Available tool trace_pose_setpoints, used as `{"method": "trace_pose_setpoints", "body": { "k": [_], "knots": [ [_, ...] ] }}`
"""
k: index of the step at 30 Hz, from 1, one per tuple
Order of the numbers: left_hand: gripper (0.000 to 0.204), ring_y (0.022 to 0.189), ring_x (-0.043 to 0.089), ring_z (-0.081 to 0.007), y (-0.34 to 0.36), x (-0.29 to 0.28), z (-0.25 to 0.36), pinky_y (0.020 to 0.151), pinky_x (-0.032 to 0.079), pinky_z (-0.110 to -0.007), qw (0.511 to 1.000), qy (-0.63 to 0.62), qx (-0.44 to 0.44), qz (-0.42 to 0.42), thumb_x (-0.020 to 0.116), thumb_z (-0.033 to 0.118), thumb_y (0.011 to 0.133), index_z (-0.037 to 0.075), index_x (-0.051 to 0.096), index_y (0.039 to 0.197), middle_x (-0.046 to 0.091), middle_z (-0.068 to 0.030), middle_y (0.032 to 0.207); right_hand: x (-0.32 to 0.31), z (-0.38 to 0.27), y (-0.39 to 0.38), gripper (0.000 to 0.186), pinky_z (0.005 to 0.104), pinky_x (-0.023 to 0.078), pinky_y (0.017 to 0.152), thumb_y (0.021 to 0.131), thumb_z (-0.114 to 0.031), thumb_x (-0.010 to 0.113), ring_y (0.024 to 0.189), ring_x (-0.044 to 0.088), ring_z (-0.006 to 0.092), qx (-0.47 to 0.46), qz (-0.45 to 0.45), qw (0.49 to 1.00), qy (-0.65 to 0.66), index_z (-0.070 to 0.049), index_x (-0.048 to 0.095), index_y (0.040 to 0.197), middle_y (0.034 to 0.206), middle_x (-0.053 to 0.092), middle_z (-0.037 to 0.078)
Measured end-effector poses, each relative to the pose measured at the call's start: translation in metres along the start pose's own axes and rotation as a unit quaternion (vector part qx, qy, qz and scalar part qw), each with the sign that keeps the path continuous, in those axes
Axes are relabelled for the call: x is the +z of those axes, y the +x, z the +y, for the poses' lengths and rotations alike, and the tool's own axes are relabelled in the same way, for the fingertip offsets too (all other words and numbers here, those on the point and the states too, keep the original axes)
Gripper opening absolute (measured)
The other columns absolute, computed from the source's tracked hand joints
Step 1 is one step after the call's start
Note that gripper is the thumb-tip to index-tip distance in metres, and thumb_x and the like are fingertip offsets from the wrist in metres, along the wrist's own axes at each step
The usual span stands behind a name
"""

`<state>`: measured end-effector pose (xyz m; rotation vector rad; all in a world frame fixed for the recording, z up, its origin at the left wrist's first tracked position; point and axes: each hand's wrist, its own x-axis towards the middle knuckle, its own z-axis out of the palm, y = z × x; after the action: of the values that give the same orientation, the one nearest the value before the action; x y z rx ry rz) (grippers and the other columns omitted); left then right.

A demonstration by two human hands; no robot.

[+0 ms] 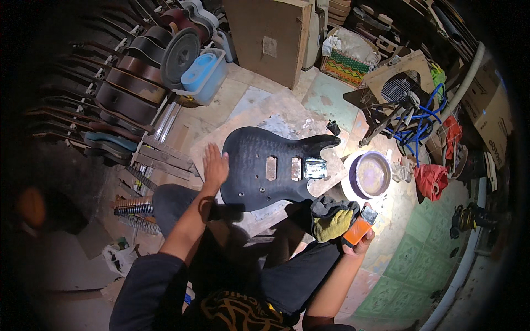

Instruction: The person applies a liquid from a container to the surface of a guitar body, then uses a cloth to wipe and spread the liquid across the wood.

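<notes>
A dark grey electric guitar body (265, 165) lies flat on a wooden board (287, 118) in front of me, its horns pointing right. My left hand (214, 164) rests flat on the body's left edge, fingers together. My right hand (360, 238) grips a small orange block (358, 229) to the right of my knee. A grey and yellow rag (331, 218) lies over my right knee, beside that hand.
A round purple-rimmed bowl (371, 174) stands right of the guitar body. Red cloth (432, 179) and blue hose (417, 124) lie further right. A row of guitar bodies (132, 77) leans at the left, a blue tub (204, 71) behind them. Green tiled floor (419, 259) spreads at lower right.
</notes>
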<state>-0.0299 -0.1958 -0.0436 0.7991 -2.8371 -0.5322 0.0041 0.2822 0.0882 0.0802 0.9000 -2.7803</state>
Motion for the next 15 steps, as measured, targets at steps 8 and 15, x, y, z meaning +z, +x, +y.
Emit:
{"method": "trace_pose_setpoints", "body": {
  "k": [8, 15],
  "knots": [
    [0.07, 0.152, 0.028, -0.0325, -0.126, -0.018, 0.119, 0.122, 0.02, -0.055, 0.92, 0.059, 0.344, -0.178, 0.06, 0.036, 0.096, -0.001, 0.039, 0.152, 0.031, -0.0178, 0.164, 0.013, -0.005, 0.001, 0.101, 0.0467, 0.046, 0.11, 0.079, -0.043, 0.084, 0.128, 0.057, 0.0304, 0.011, -0.014, 0.999, -0.028, -0.011, 0.03, 0.158, 0.142, 0.056, 0.013],
    [0.077, 0.152, 0.028, -0.0321, -0.156, 0.001, 0.106, 0.122, 0.022, -0.051, 0.892, -0.02, 0.429, -0.141, 0.058, 0.048, 0.095, -0.001, 0.04, 0.151, 0.034, -0.0159, 0.162, -0.022, -0.004, -0.004, 0.089, 0.0485, 0.043, 0.112, 0.087, -0.045, 0.077, 0.13, 0.056, 0.03, 0.001, -0.011, 1.0, -0.012, -0.013, 0.033, 0.157, 0.142, 0.057, 0.011]
  ]
}}
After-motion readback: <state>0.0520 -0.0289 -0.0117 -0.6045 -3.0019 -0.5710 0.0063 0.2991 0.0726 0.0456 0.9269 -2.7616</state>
